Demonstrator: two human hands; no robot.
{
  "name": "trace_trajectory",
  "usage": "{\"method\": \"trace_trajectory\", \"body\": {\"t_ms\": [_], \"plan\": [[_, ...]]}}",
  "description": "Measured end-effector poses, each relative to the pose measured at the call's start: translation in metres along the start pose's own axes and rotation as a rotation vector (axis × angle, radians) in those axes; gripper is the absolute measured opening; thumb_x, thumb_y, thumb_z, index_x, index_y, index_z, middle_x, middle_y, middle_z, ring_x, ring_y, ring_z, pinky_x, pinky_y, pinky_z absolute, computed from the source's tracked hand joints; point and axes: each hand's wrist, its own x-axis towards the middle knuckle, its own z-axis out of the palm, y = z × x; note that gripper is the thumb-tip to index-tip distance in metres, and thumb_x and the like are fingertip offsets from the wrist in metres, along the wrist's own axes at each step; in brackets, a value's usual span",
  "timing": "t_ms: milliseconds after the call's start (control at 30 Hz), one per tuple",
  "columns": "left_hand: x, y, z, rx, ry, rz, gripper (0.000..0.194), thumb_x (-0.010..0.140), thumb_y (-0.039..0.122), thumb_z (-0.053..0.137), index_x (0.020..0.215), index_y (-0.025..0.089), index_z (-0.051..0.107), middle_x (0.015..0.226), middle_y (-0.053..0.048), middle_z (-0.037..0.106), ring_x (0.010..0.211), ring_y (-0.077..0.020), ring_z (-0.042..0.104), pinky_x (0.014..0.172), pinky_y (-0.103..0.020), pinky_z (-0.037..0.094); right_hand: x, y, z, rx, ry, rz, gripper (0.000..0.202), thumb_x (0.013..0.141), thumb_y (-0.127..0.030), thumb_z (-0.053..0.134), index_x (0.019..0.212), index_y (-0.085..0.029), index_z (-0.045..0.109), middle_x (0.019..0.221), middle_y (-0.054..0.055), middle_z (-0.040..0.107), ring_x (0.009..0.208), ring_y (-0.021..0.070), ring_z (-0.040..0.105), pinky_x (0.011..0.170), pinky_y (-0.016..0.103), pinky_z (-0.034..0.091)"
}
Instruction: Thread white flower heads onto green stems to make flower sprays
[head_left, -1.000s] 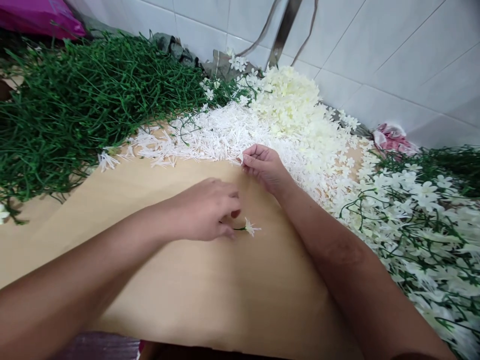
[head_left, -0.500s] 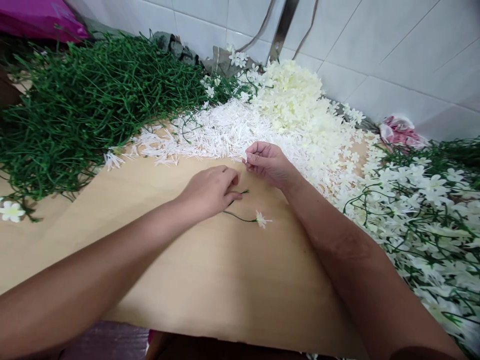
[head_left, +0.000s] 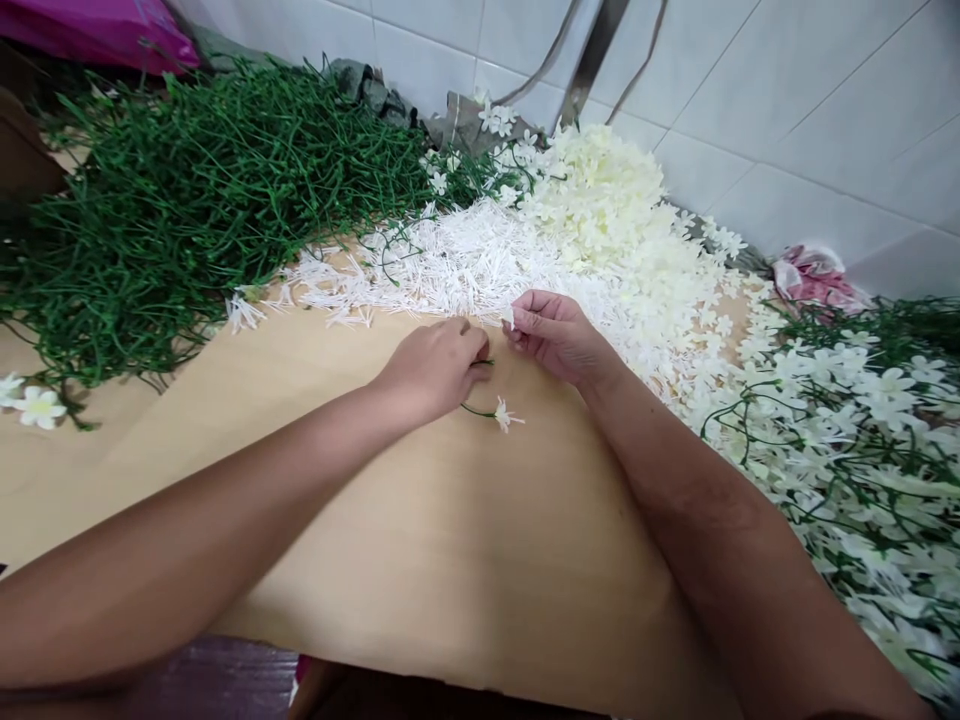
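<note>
A green stem (head_left: 477, 411) with a white thin-petalled flower head (head_left: 505, 414) at one end runs from under my left hand (head_left: 442, 367). My left fingers are closed on this stem, and a green tip pokes out beside them. Just to the right, my right hand (head_left: 553, 333) pinches a small white piece (head_left: 508, 315) between thumb and forefinger. The two hands are close together but apart, over the tan board (head_left: 420, 540). Beyond them lies a heap of thin white pieces (head_left: 465, 255).
Green stems (head_left: 247, 170) are piled at the back left, pale yellow-white blossoms (head_left: 607, 190) at the back centre. Finished-looking white flowers on stems (head_left: 862, 430) cover the right side. A tiled wall (head_left: 787, 110) stands behind; a pink bag (head_left: 97, 30) is at the upper left.
My left hand's fingers have closed more on the stem, and the flower head has drawn nearer to it. My right hand keeps its pinch. The whole view has shifted slightly.
</note>
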Motion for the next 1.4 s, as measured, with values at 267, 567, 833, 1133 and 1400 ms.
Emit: {"method": "trace_trajectory", "body": {"t_ms": [267, 567, 833, 1133, 1400], "plan": [[0.008, -0.014, 0.010, -0.467, 0.126, -0.120, 0.008, 0.080, 0.019, 0.050, 0.077, 0.015, 0.056, 0.077, -0.003, 0.060, 0.074, -0.0158, 0.054, 0.069, -0.029, 0.041, -0.001, 0.000, 0.003, -0.028, -0.003, 0.013, 0.032, 0.056, -0.033, 0.084, 0.066, -0.015, 0.060, 0.054, -0.005, 0.059, 0.050, 0.0042, 0.052, 0.050, 0.018, 0.042], [0.013, -0.016, 0.009, -1.023, 0.162, -0.221, 0.011, 0.072, 0.019, 0.058, 0.079, 0.012, 0.062, 0.072, -0.001, 0.061, 0.066, -0.0102, 0.052, 0.066, -0.025, 0.041, -0.002, 0.002, 0.010, -0.135, 0.031, -0.049, 0.036, 0.054, -0.039, 0.084, 0.068, -0.016, 0.060, 0.055, -0.005, 0.058, 0.051, 0.0046, 0.051, 0.051, 0.019, 0.041], [0.012, -0.015, 0.007, -1.070, 0.178, -0.261, 0.012, 0.070, 0.023, 0.062, 0.076, 0.012, 0.061, 0.068, -0.001, 0.060, 0.064, -0.0106, 0.051, 0.060, -0.024, 0.038, -0.002, 0.003, 0.010, -0.220, 0.056, -0.135, 0.034, 0.057, -0.040, 0.082, 0.068, -0.016, 0.061, 0.057, -0.005, 0.058, 0.053, 0.0052, 0.050, 0.053, 0.020, 0.041], [0.013, -0.012, 0.002, -1.039, 0.173, -0.287, 0.008, 0.070, 0.019, 0.060, 0.065, 0.013, 0.058, 0.058, 0.003, 0.053, 0.057, -0.0080, 0.043, 0.056, -0.023, 0.033, -0.002, 0.006, 0.016, -0.442, 0.090, -0.238, 0.033, 0.057, -0.038, 0.082, 0.069, -0.017, 0.059, 0.058, -0.004, 0.056, 0.053, 0.0067, 0.047, 0.051, 0.023, 0.037], [0.014, -0.013, 0.002, -1.001, 0.122, -0.300, 0.009, 0.068, 0.014, 0.058, 0.061, 0.015, 0.053, 0.053, 0.005, 0.047, 0.053, -0.0082, 0.039, 0.057, -0.024, 0.032, -0.006, 0.012, 0.023, -0.525, 0.123, -0.256, 0.027, 0.065, -0.038, 0.076, 0.068, -0.018, 0.058, 0.061, -0.002, 0.057, 0.056, 0.0095, 0.049, 0.055, 0.027, 0.040]]}}
